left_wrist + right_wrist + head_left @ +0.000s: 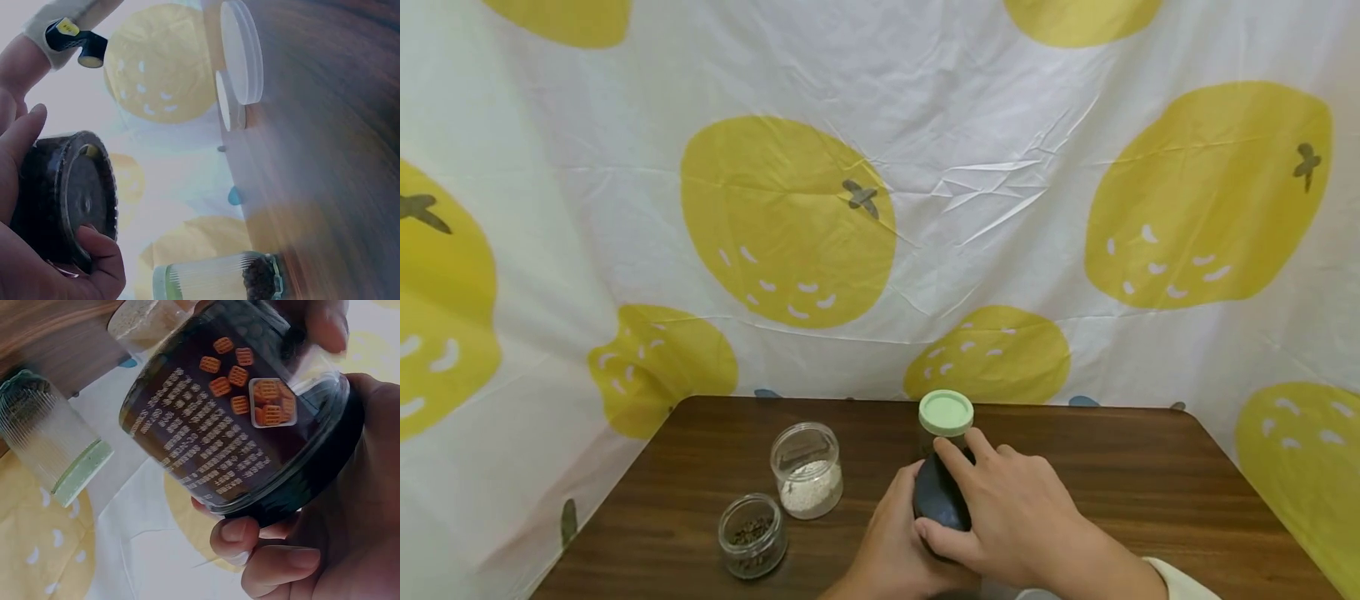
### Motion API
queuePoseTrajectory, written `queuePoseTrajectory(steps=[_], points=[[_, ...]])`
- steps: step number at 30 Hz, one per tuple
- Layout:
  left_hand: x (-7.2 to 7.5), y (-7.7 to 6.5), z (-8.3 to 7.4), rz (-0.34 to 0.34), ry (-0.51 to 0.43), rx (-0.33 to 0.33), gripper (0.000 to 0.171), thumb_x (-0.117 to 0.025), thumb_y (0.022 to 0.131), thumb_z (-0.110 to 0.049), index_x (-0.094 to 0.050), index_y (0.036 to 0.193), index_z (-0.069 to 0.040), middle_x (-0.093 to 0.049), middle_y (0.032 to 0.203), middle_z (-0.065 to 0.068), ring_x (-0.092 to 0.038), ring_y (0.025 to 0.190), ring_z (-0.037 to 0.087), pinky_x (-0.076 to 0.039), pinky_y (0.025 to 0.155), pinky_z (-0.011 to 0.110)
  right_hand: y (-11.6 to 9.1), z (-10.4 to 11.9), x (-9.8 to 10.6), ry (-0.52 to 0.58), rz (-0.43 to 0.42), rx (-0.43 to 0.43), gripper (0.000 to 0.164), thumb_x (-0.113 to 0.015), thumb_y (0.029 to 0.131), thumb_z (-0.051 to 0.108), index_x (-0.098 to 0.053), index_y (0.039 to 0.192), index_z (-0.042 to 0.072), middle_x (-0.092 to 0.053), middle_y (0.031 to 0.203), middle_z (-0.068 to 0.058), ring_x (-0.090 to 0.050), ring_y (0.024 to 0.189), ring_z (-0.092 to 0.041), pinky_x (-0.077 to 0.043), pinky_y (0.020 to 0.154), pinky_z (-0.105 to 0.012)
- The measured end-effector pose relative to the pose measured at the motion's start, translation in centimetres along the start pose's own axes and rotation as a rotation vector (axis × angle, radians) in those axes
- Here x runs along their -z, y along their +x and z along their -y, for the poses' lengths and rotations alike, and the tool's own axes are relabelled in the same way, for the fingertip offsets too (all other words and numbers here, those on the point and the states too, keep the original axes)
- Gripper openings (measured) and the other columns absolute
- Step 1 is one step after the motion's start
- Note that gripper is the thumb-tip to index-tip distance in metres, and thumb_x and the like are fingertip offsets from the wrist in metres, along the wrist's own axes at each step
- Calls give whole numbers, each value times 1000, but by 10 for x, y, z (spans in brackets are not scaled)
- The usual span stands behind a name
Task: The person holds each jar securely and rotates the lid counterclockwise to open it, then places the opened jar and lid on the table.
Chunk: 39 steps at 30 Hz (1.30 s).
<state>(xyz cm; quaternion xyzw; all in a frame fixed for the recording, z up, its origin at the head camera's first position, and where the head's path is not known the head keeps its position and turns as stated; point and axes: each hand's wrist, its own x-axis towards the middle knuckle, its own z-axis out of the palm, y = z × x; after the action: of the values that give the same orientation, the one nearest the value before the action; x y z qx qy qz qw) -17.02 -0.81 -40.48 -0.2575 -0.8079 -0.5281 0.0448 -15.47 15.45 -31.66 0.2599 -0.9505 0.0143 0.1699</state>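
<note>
Both hands are on a plastic jar [206, 419] with a dark label printed with orange lattice snacks and pale text. The left hand [891, 533] holds the jar body from the left and below. In the left wrist view a fingertip of that hand rests against the round base of the jar [87, 194]. From above, the right hand [1015, 508] grips the black lid [938, 496], thumb on the near side and fingers over the far side. The right wrist view shows its fingers curled round the edge of the lid [300, 487]. The jar is tilted above the table.
A ribbed glass jar with a pale green lid [946, 410] stands just behind the hands. To the left are a clear jar of white grains [808, 483] and a small glass jar of dark bits [751, 537]. Two round whitish lids [244, 53] lie on the wooden table [1150, 483].
</note>
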Motion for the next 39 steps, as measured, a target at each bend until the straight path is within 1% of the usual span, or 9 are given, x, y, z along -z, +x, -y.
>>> queuePoseTrajectory(steps=[4, 9, 13, 17, 22, 27, 31, 34, 39], points=[[0, 0, -1, 26, -6, 14, 102, -89, 63, -50, -37, 147, -27, -51, 137, 0, -56, 108, 13, -55, 89, 41, 0, -1, 2, 8, 18, 5, 79, -48, 86, 75, -57, 138, 16, -61, 122, -10, -58, 66, -17, -48, 46, -34], [2, -1, -2, 46, -32, 73, 100, -87, 66, -47, -36, 147, -21, -60, 127, 2, -63, 97, 9, -58, 82, 34, 0, -4, 3, 40, 49, 39, 78, -44, 88, 75, -56, 139, 17, -60, 130, -15, -63, 74, -20, -52, 53, -36], [3, -1, 0, 64, -72, 75, 98, -87, 67, -47, -35, 146, -20, -62, 123, 3, -65, 95, 8, -59, 80, 32, -1, -6, 2, 36, 35, 81, 75, -46, 89, 73, -57, 139, 18, -59, 131, -19, -65, 76, -23, -54, 55, -38], [4, -2, 3, 98, -135, 71, 94, -87, 69, -46, -37, 144, -23, -63, 125, 3, -65, 98, 9, -58, 83, 32, -2, -8, 0, 30, 6, 129, 72, -50, 87, 71, -60, 136, 20, -61, 122, -13, -62, 68, -18, -52, 52, -35], [6, -4, 7, 145, -191, 78, 90, -87, 70, -43, -37, 143, -26, -62, 127, 3, -64, 102, 10, -57, 87, 33, -3, -10, -1, 55, 0, 172, 69, -52, 86, 71, -59, 135, 24, -56, 107, -4, -49, 62, -9, -44, 46, -28], [7, -2, 9, 147, -170, 17, 93, -88, 68, -44, -37, 143, -28, -63, 127, 1, -64, 103, 10, -57, 89, 34, -6, -12, 4, 124, 55, 190, 70, -48, 88, 72, -55, 140, 27, -55, 112, -2, -51, 70, -10, -46, 50, -28], [9, -2, 11, 181, -268, -35, 88, -89, 71, -34, -38, 142, -30, -60, 131, 3, -64, 107, 14, -57, 92, 34, -10, -14, 13, 150, 89, 208, 70, -47, 89, 72, -51, 144, 29, -54, 126, 0, -53, 87, -11, -52, 61, -34], [10, -1, 13, 196, -339, -74, 85, -88, 73, -25, -39, 142, -27, -58, 132, 6, -63, 109, 18, -57, 92, 35, -11, -15, 20, 167, 116, 219, 69, -49, 89, 71, -50, 144, 29, -52, 135, 3, -51, 94, -13, -53, 70, -38], [11, 1, 15, 189, -331, -112, 85, -88, 73, -21, -39, 142, -23, -57, 133, 9, -63, 110, 19, -57, 93, 37, -13, -17, 23, 172, 124, 247, 66, -52, 90, 66, -50, 144, 28, -51, 142, -1, -52, 101, -17, -54, 79, -43]])
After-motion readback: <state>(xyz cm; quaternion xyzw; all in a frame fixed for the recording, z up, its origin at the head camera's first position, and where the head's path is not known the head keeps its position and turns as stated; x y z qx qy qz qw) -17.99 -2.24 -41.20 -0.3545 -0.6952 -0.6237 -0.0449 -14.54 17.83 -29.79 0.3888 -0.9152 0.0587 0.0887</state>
